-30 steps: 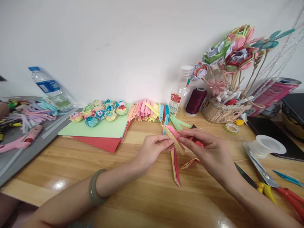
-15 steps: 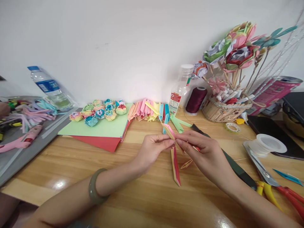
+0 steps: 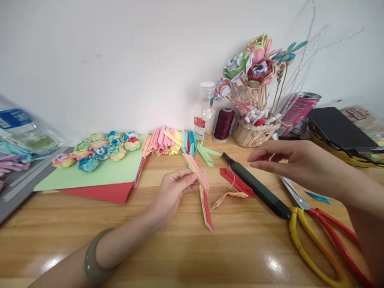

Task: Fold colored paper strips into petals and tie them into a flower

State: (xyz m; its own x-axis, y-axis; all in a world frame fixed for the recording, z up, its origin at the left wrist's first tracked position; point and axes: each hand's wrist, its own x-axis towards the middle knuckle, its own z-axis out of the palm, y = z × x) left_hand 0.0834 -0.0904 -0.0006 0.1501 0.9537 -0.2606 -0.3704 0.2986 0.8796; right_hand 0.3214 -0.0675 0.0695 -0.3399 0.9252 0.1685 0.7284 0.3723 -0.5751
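Strip of folded pink-and-yellow paper [image 3: 198,176]: frame centre, long axis upper left to lower right, pinched in left hand [image 3: 170,193]. Right hand [image 3: 289,164]: well right of it, fingertips slightly parted, nothing visible held, red-handled scissors [image 3: 299,200] below.

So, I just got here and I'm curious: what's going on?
A person's left hand pinches a folded pink-and-yellow paper strip above the wooden table. The right hand, apparently empty, hovers near the red-handled scissors. A folded red strip lies between the hands. Paper flowers rest on green paper at the left.
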